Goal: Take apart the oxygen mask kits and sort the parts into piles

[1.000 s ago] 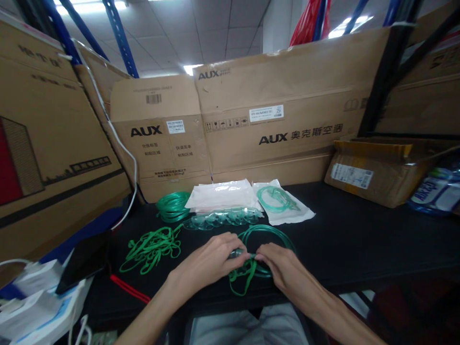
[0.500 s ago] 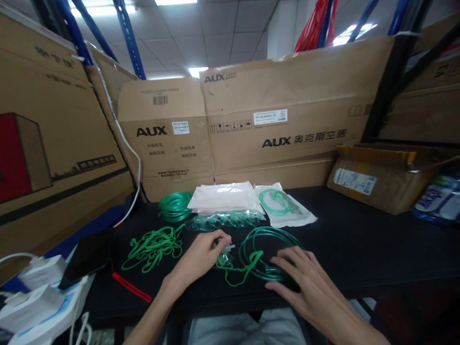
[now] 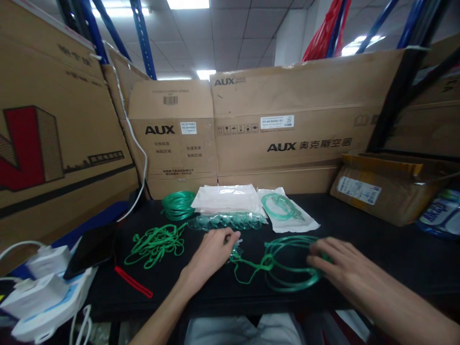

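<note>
My left hand [image 3: 215, 247] is closed, its fingers curled over a small clear plastic piece [image 3: 236, 252] that is mostly hidden by the hand. A thin green elastic cord [image 3: 247, 282] runs from that piece to a coil of clear green tubing [image 3: 291, 289]. At the coil's right side, my right hand [image 3: 339, 258] has its thumb and fingers closed around the tubing; both hand and coil are slightly blurred. Behind my left hand lies a row of nested clear green masks [image 3: 230, 222]. A tangled bundle of green elastic cords [image 3: 154, 245] is to its left.
White packets [image 3: 230, 197] are stacked at the back, beside another tubing coil [image 3: 178, 205] and a packet with tubing on it [image 3: 287, 213]. Cardboard [image 3: 280, 105] walls the table. An open box [image 3: 373, 189] and a bottle [image 3: 440, 213] stand right; a phone [image 3: 91, 249] and power strip [image 3: 53, 306] left.
My right hand has moved right and closed on the tubing, and the coil has shifted right with it. My left hand has moved slightly right, still over the clear piece.
</note>
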`<state>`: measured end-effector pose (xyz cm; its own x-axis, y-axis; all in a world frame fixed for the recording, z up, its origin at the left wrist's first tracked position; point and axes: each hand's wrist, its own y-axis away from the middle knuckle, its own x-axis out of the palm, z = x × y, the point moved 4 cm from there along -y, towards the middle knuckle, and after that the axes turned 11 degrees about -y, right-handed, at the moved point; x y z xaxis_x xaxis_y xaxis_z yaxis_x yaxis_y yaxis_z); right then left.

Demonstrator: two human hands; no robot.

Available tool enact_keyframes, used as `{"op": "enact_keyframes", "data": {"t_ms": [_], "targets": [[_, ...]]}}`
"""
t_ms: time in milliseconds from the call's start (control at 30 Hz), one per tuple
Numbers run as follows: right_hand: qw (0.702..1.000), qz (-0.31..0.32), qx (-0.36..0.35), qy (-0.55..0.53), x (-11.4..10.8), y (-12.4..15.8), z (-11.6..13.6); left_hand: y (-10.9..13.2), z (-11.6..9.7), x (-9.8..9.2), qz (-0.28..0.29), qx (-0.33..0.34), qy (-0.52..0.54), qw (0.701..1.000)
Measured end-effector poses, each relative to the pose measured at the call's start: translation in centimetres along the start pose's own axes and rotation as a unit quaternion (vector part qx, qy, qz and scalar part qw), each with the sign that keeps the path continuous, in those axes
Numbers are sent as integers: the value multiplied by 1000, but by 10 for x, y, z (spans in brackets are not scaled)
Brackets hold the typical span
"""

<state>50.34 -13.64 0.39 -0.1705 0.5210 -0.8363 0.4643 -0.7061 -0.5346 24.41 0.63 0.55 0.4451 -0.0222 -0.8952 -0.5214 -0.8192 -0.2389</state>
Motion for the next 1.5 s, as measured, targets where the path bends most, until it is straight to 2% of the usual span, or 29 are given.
{"op": "enact_keyframes", "data": {"t_ms": [67, 167, 233, 333, 400, 467, 567, 667, 733, 800, 867, 967, 1000, 1033, 1067, 1100, 1233, 1300, 1400, 1500], "targets": [[998, -20, -19, 51, -29, -23, -14, -2, -3, 2, 3, 3, -2, 1000], [998, 3, -12, 56, -55, -50, -34, -4, -7, 5, 7, 12, -4, 1000], [1000, 23, -1, 16, -59, -62, -44, -5, -9, 4, -7, 18, -8, 1000], [997, 45, 19, -58, -55, -80, -53, -8, -16, -5, -77, 42, 30, 996], [994, 32, 17, -107, -54, -96, -51, -13, -23, -13, -117, 59, 96, 987], [987, -6, -6, -158, -58, -113, -42, -22, -30, -20, -119, 52, 191, 973], [972, -55, -38, -227, -68, -137, -22, -36, -42, -23, -56, 38, 383, 921], [953, -91, -47, -287, -75, -151, -5, -45, -52, -22, 34, 24, 550, 834], [934, -104, -49, -338, -74, -154, -1, -46, -51, -25, 41, -2, 619, 785], [907, -97, -27, -409, -66, -153, -3, -47, -45, -32, 4, -23, 645, 763], [850, -89, 39, -518, -51, -150, -10, -48, -36, -41, -43, -35, 624, 779], [692, -65, 158, -702, -24, -147, -18, -54, -25, -55, -83, -40, 563, 821], [647, -52, 186, -737, -17, -148, -18, -56, -22, -59, -88, -37, 548, 831], [623, -36, 205, -754, -11, -151, -17, -58, -21, -63, -94, -34, 534, 840], [620, -18, 213, -755, -7, -154, -15, -59, -19, -68, -103, -30, 517, 849], [632, -4, 216, -744, -4, -159, -13, -60, -18, -73, -114, -26, 500, 858], [725, 40, 181, -664, 4, -185, -3, -60, -12, -94, -169, -4, 407, 898], [742, 59, 176, -644, 13, -199, 1, -62, -3, -105, -181, -5, 347, 920], [726, 95, 194, -653, 32, -221, 5, -69, 21, -118, -161, -35, 328, 930], [686, 133, 215, -682, 54, -242, 10, -74, 52, -126, -137, -78, 339, 928]]}}
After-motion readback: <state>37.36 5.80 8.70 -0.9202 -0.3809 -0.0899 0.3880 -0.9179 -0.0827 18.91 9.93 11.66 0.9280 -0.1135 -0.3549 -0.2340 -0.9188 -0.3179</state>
